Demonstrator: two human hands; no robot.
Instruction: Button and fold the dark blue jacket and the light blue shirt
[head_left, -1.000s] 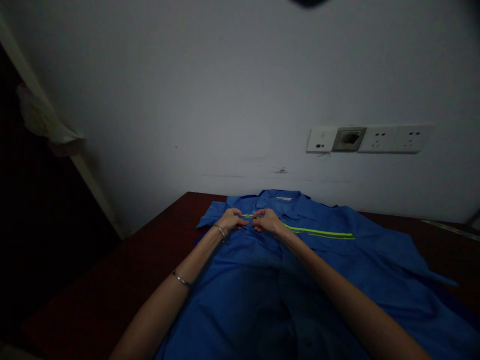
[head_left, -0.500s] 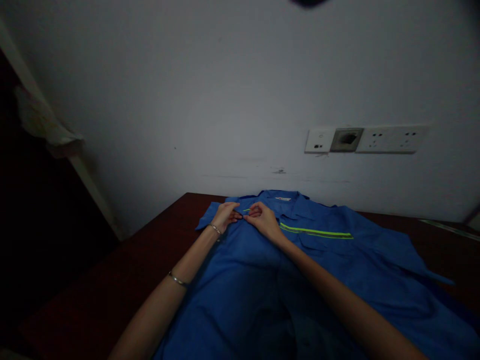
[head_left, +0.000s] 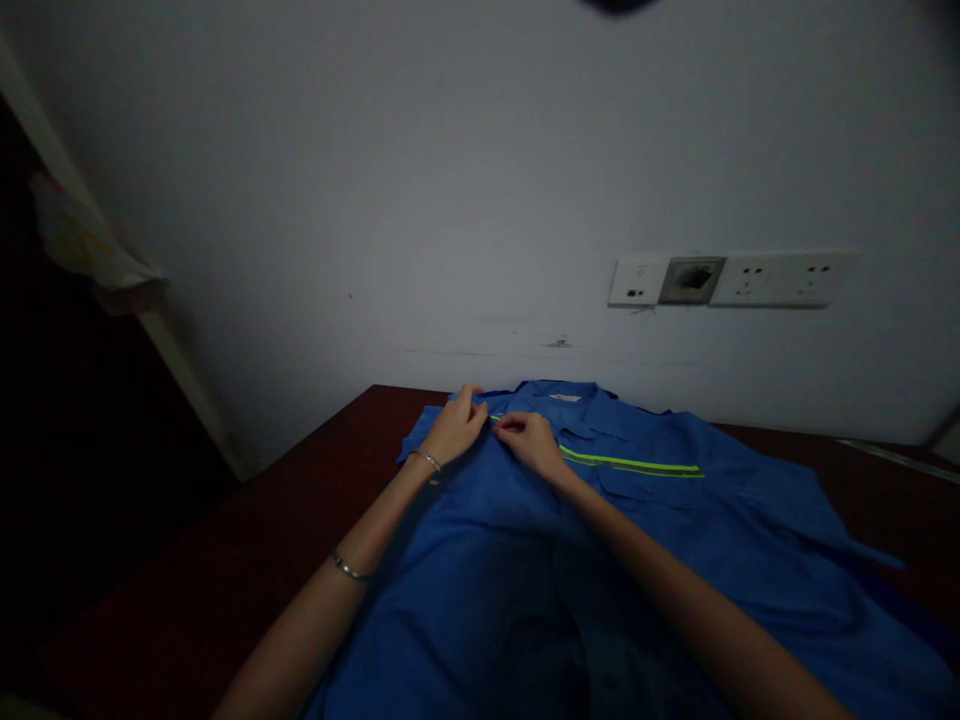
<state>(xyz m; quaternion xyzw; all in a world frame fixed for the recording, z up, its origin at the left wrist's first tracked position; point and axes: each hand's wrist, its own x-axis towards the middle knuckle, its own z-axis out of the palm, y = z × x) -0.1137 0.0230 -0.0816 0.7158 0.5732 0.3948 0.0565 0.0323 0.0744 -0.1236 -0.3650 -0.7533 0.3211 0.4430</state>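
A blue work shirt (head_left: 675,540) with a yellow-green reflective stripe (head_left: 637,464) lies spread on a dark red-brown table (head_left: 225,560), its collar towards the wall. My left hand (head_left: 457,428) rests on the shirt's chest near the collar, fingers bent and pinching the cloth. Close beside it, my right hand (head_left: 529,438) has its fingers curled and pinches the shirt front at the stripe's left end. Both forearms reach across the shirt. Two thin bracelets circle my left arm.
A white wall stands right behind the table, with a row of sockets (head_left: 731,281) at the right. A pale cloth (head_left: 90,250) hangs at the left by a white frame. The room is dim, and the left side beyond the table is dark.
Both hands have crept a little farther up the shirt towards the collar. My left hand has shifted from a tight pinch to a looser hold on the cloth.
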